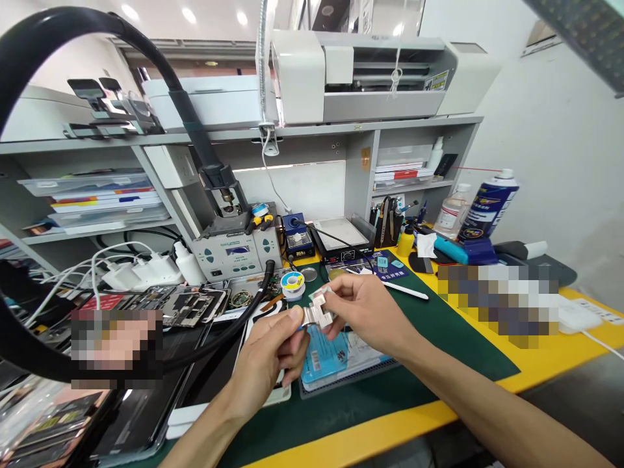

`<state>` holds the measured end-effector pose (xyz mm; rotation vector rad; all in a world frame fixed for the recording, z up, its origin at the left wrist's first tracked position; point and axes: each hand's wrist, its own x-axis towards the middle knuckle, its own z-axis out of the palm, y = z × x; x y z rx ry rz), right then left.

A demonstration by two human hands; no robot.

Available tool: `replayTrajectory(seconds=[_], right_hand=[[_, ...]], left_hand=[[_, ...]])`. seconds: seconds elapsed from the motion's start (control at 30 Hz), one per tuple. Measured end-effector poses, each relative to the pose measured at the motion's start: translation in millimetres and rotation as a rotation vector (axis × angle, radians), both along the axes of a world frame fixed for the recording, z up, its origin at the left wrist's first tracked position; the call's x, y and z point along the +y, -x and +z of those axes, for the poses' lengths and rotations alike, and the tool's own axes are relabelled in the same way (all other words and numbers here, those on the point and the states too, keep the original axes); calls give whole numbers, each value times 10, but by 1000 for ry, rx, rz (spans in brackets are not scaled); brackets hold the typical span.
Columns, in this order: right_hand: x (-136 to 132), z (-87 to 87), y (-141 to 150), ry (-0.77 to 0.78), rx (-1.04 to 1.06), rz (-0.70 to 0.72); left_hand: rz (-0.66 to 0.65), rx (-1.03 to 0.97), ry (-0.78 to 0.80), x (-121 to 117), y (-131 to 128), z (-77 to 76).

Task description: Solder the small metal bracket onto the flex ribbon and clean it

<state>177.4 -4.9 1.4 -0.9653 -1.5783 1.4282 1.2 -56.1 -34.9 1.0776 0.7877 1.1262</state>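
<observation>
In the head view, my left hand (263, 357) pinches one end of a small, shiny silver piece (318, 313) between thumb and fingers. The fingers of my right hand (368, 312) are closed on its other end. It looks like thin metal with cut-outs, but its exact kind cannot be made out, and fingertips cover parts of it. Below the hands, a blue and white packet (327, 361) lies on the green mat (439, 354). A solder spool (292, 286) stands just behind my left hand.
A thick black hose (146, 52) loops across the left side. Stripped phone parts (188, 305) crowd the left bench. Behind stand a grey rework station (236, 250) and a hot plate (341, 240). A white pen-like stick (402, 289), yellow bottle (405, 242) and spray can (489, 207) are to the right.
</observation>
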Motion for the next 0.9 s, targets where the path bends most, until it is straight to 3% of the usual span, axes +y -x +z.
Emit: replayTrajectory(seconds=[0.1,0.23,0.43,0.53,0.7,0.9], right_hand=[[37,0,-47,13,78,-25],[29,25,-119,20,143,101],[3,32,-107,84,164,139],[25,48,-121,158,208,173],[64,84,-181,312,304,439],[96,29,-145,377,317,439]], left_hand=[[-44,-173,70,-17,-1,66],[-91,-382,193,-35,25,128],[-141,-495,254,-5,75,121],[-127,-473,253,-2,71,122],[-53,-349,141,-10,43,120],[20,-116,2,-24,22,80]])
